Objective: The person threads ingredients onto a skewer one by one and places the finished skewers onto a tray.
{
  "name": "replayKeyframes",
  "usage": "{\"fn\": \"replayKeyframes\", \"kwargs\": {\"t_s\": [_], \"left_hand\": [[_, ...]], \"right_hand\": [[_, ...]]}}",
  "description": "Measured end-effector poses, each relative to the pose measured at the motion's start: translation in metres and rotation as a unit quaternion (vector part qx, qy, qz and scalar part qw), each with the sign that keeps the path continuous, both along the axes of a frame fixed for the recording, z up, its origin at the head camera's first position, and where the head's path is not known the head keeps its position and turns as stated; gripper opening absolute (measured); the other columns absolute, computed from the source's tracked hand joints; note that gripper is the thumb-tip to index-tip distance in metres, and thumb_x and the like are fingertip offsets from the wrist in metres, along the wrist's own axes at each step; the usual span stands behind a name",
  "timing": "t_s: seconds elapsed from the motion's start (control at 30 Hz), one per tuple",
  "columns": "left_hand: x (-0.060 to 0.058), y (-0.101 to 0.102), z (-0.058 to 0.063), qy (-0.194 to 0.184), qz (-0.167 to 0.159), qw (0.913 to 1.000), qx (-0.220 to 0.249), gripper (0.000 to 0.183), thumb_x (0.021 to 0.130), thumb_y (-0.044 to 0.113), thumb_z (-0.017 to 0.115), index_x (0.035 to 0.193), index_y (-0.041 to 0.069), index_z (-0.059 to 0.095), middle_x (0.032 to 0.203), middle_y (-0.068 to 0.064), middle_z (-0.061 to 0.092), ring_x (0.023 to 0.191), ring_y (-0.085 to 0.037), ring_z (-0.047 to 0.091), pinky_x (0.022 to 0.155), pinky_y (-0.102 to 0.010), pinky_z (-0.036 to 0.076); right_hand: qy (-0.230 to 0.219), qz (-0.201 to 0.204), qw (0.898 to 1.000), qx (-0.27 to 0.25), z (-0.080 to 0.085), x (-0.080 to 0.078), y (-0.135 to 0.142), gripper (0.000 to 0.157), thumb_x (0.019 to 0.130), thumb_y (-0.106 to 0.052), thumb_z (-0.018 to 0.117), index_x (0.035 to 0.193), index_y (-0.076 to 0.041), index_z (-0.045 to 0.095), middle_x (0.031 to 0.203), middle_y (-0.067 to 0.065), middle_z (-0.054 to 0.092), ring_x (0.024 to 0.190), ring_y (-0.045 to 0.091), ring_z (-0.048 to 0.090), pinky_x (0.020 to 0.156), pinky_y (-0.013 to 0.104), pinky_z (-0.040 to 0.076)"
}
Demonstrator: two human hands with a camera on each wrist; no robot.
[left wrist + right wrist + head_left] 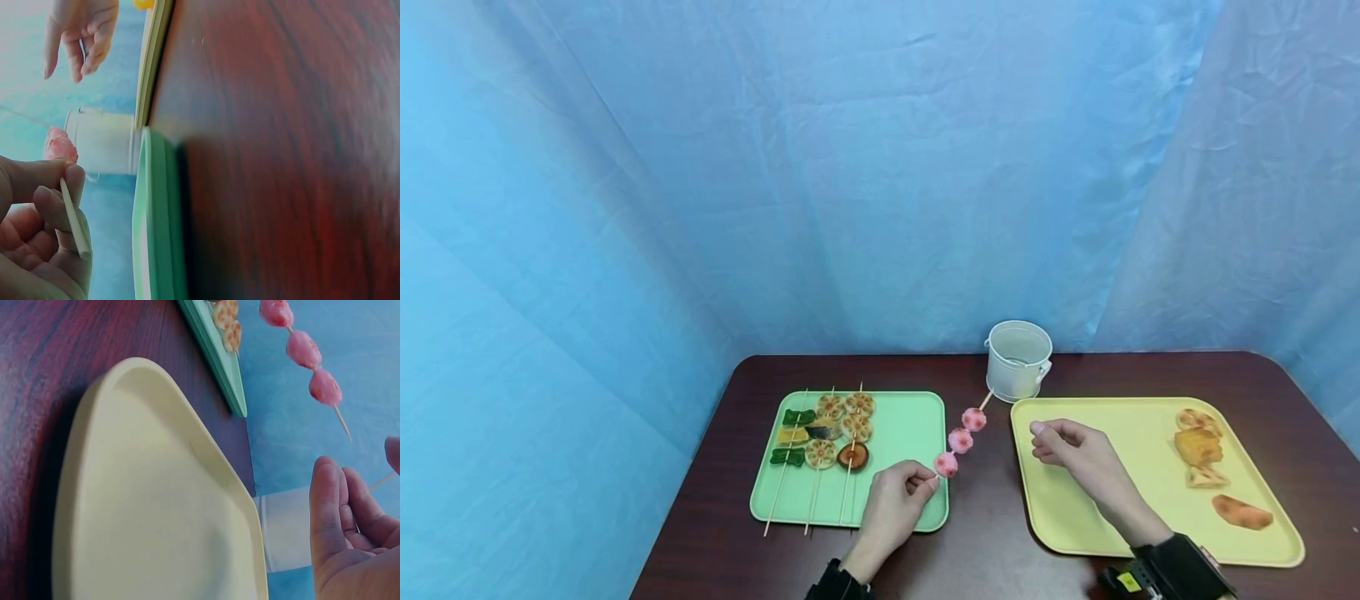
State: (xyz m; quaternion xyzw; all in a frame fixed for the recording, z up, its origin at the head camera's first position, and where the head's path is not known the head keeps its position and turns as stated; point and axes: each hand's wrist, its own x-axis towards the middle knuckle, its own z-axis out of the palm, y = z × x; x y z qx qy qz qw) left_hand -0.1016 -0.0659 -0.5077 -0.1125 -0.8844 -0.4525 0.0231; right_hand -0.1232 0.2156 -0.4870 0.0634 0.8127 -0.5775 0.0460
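In the head view my left hand [891, 504] pinches the bare lower end of a skewer of pink balls [960, 440], several in a row. The skewer slants up toward the bucket, and the right wrist view shows its pointed tip [342, 423] raised in the air. The stick's blunt end [75, 219] crosses my left fingers. My right hand [1086, 467] hovers over the left part of the yellow tray [1075, 533], fingers loosely bent, with nothing seen in it. Beneath my left hand lies the green tray [910, 425] with three skewers of vegetable pieces [820, 429].
A small pale bucket [1017, 367] stands at the table's back, between the trays. Toward the yellow tray's right side lie a lotus slice [1198, 420], a golden chunk [1197, 447], a pale triangular piece [1206, 477] and a brown oblong piece [1242, 512]. Blue cloth [880, 183] hangs behind the table.
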Motion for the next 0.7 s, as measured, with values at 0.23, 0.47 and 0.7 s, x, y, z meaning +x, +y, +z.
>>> {"fn": "replayKeyframes", "kwargs": {"t_s": [0.23, 0.47, 0.7], "left_hand": [[-0.004, -0.016, 0.004, -0.013, 0.031, 0.9994, -0.006, 0.005, 0.085, 0.018, 0.071, 0.082, 0.015, 0.072, 0.069, 0.013, 0.061, 0.059, 0.000, 0.053, 0.057, -0.021, 0.046], [-0.008, -0.031, 0.005, -0.007, 0.036, 0.9987, -0.035, 0.006, 0.087, 0.018, 0.069, 0.083, 0.013, 0.071, 0.067, 0.011, 0.061, 0.052, -0.001, 0.053, 0.055, -0.023, 0.047], [-0.012, -0.040, 0.004, 0.020, 0.050, 0.9956, -0.078, 0.005, 0.086, 0.014, 0.069, 0.083, 0.010, 0.070, 0.067, 0.008, 0.062, 0.050, 0.000, 0.054, 0.052, -0.022, 0.047]], "right_hand": [[0.003, 0.002, 1.000, -0.006, 0.000, 0.002, 0.002, 0.059, 0.092, -0.047, 0.058, 0.115, 0.008, 0.062, 0.098, 0.016, 0.067, 0.088, 0.023, 0.067, 0.077, 0.027, 0.053], [0.000, 0.004, 1.000, -0.006, 0.001, 0.002, 0.003, 0.063, 0.091, -0.051, 0.058, 0.114, 0.007, 0.062, 0.099, 0.017, 0.067, 0.089, 0.024, 0.067, 0.077, 0.027, 0.053], [-0.004, 0.006, 1.000, -0.013, 0.001, 0.002, 0.003, 0.062, 0.090, -0.050, 0.059, 0.113, 0.008, 0.062, 0.099, 0.017, 0.067, 0.088, 0.023, 0.067, 0.077, 0.028, 0.053]]}}
